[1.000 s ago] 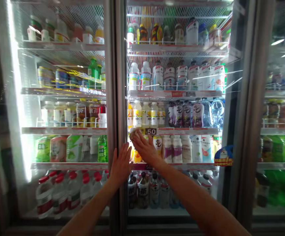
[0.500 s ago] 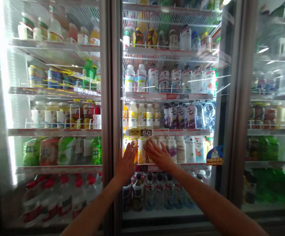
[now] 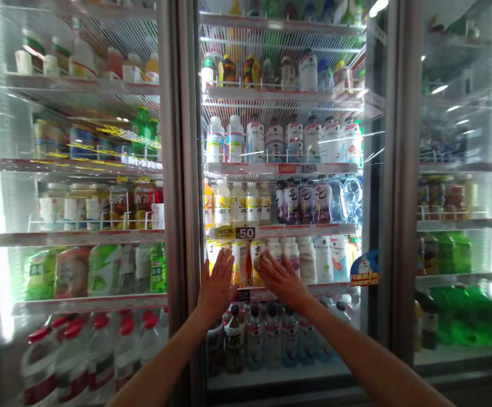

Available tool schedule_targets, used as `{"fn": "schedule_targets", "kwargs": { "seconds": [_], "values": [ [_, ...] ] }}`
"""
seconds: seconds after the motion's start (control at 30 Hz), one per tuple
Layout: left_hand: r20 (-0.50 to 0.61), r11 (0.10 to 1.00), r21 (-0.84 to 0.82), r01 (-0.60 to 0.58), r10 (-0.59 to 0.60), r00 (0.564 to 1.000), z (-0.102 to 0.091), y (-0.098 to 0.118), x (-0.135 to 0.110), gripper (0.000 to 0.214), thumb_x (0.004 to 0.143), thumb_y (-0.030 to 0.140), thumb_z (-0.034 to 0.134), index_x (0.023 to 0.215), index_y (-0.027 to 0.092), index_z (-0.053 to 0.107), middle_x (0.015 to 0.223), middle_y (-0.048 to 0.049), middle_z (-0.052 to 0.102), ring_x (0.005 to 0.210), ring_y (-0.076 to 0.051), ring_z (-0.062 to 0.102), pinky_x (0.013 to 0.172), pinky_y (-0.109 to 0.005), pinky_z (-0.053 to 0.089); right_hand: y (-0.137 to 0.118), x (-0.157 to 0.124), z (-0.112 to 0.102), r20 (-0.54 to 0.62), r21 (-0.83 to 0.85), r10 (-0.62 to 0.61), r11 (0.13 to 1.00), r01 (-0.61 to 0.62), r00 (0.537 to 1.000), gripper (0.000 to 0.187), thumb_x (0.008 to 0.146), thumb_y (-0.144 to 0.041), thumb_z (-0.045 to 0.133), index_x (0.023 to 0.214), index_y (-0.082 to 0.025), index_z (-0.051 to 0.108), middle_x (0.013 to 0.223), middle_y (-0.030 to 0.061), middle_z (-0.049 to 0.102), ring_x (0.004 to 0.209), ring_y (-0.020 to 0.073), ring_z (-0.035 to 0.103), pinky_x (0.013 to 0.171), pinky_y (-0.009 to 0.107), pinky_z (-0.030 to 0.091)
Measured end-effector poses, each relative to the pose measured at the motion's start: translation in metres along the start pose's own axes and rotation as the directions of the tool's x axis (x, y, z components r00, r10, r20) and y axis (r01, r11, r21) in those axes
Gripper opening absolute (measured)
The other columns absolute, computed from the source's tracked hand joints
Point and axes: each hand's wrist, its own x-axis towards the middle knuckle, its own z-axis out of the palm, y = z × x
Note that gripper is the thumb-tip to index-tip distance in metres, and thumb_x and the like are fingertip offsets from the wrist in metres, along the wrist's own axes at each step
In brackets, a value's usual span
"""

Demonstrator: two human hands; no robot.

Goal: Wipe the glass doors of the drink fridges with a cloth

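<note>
A glass door [image 3: 369, 215] of a lit drinks cooler stands in front of me, closed. My left hand [image 3: 216, 285] lies flat against or very near the glass beside the door's left frame, fingers stretched upward. To its right, my right hand [image 3: 283, 280] is also spread at the glass, fingers pointing up and left. A small pale patch shows at the right fingertips; I cannot tell whether it is a cloth or a reflection. Behind both hands, inside the cooler, is a row of yellow-labelled bottles [image 3: 241, 265].
A metal door frame [image 3: 178, 186] stands left of my hands and another [image 3: 405, 186] to the right. A blue sticker [image 3: 365, 268] is low on the glass. Red-capped bottles [image 3: 97, 350] fill the lower left; dark-capped bottles [image 3: 254, 333] stand below my hands.
The view has shifted, so the shelves sit slightly further left. My right hand has moved a little rightward and down across the glass; my left hand stays near the same bottles.
</note>
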Motion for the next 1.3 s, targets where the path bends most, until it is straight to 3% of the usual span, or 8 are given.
{"fn": "schedule_targets", "kwargs": {
  "seconds": [0.17, 0.4, 0.57, 0.77, 0.83, 1.0, 1.17, 1.3],
  "values": [
    [-0.031, 1.0, -0.009, -0.024, 0.023, 0.999, 0.004, 0.008, 0.004, 0.052, 0.084, 0.032, 0.046, 0.132, 0.012, 0.04, 0.141, -0.0141, 0.039, 0.135, -0.025, 0.028, 0.113, -0.046, 0.01, 0.034, 0.018, -0.004, -0.168, -0.047, 0.407, 0.907, -0.42, 0.898, 0.051, 0.084, -0.022, 0.047, 0.134, -0.021, 0.042, 0.144, 0.0105, 0.036, 0.137, 0.0248, 0.022, 0.11, 0.048, 0.008],
    [-0.023, 0.999, -0.006, -0.051, 0.051, 0.998, 0.014, 0.014, -0.003, 0.055, 0.081, 0.017, 0.044, 0.135, 0.012, 0.036, 0.141, -0.0128, 0.039, 0.135, -0.024, 0.027, 0.113, -0.046, 0.011, 0.037, -0.02, -0.007, -0.017, -0.067, 0.148, 0.987, -0.149, 0.989, 0.049, 0.085, -0.019, 0.045, 0.133, -0.025, 0.042, 0.142, 0.0043, 0.039, 0.138, 0.0207, 0.017, 0.11, 0.047, 0.008],
    [-0.023, 0.998, 0.025, -0.061, 0.062, 0.998, 0.019, 0.009, -0.004, 0.058, 0.079, 0.004, 0.036, 0.136, 0.013, 0.035, 0.142, -0.0131, 0.037, 0.137, -0.022, 0.021, 0.113, -0.047, 0.013, 0.079, 0.02, -0.018, -0.219, -0.084, 0.533, 0.824, -0.56, 0.817, 0.055, 0.084, -0.023, 0.043, 0.139, -0.018, 0.035, 0.147, 0.0141, 0.027, 0.136, 0.0276, 0.021, 0.106, 0.051, 0.015],
    [-0.062, 0.997, 0.028, -0.078, 0.079, 0.995, 0.018, 0.004, -0.01, 0.058, 0.078, 0.003, 0.038, 0.134, 0.014, 0.037, 0.141, -0.0121, 0.039, 0.138, -0.021, 0.016, 0.114, -0.045, 0.01, 0.038, -0.009, -0.004, -0.086, -0.088, 0.203, 0.974, -0.21, 0.975, 0.046, 0.084, -0.018, 0.045, 0.129, -0.023, 0.047, 0.139, 0.0062, 0.043, 0.137, 0.0231, 0.021, 0.109, 0.047, 0.012],
    [-0.076, 0.997, 0.038, -0.073, 0.076, 0.994, 0.017, 0.001, -0.007, 0.059, 0.076, 0.001, 0.037, 0.134, 0.014, 0.037, 0.141, -0.0119, 0.04, 0.139, -0.021, 0.015, 0.114, -0.046, 0.01, 0.043, -0.001, -0.006, -0.097, -0.083, 0.233, 0.967, -0.241, 0.968, 0.047, 0.084, -0.019, 0.045, 0.131, -0.023, 0.045, 0.14, 0.0069, 0.042, 0.136, 0.0231, 0.022, 0.108, 0.048, 0.012],
    [-0.056, 0.998, 0.046, -0.041, 0.044, 0.997, 0.016, -0.003, -0.004, 0.063, 0.075, -0.002, 0.034, 0.135, 0.014, 0.035, 0.144, -0.0128, 0.035, 0.139, -0.022, 0.012, 0.113, -0.049, 0.013, 0.07, 0.052, -0.018, -0.169, -0.07, 0.526, 0.837, -0.543, 0.833, 0.053, 0.084, -0.022, 0.045, 0.137, -0.019, 0.038, 0.147, 0.0125, 0.028, 0.136, 0.0281, 0.019, 0.105, 0.051, 0.017],
    [-0.043, 0.999, -0.002, -0.033, 0.033, 0.999, 0.012, -0.001, -0.006, 0.061, 0.074, 0.001, 0.038, 0.133, 0.017, 0.04, 0.142, -0.0129, 0.038, 0.137, -0.023, 0.022, 0.112, -0.049, 0.016, 0.023, 0.005, -0.005, -0.032, -0.083, 0.199, 0.976, -0.201, 0.979, 0.051, 0.085, -0.019, 0.044, 0.135, -0.024, 0.039, 0.144, 0.0066, 0.035, 0.138, 0.0243, 0.017, 0.108, 0.049, 0.014],
    [-0.061, 0.999, -0.026, -0.025, 0.024, 0.998, 0.007, 0.0, -0.001, 0.031, 0.077, 0.003, 0.04, 0.09, 0.018, 0.063, 0.134, -0.0102, 0.048, 0.132, -0.023, 0.035, 0.111, -0.048, 0.021, 0.03, -0.029, -0.002, -0.026, -0.088, 0.127, 0.988, -0.129, 0.992, 0.05, 0.084, -0.018, 0.045, 0.134, -0.025, 0.041, 0.14, 0.0075, 0.041, 0.135, 0.0231, 0.025, 0.108, 0.049, 0.013]
  ]
}}
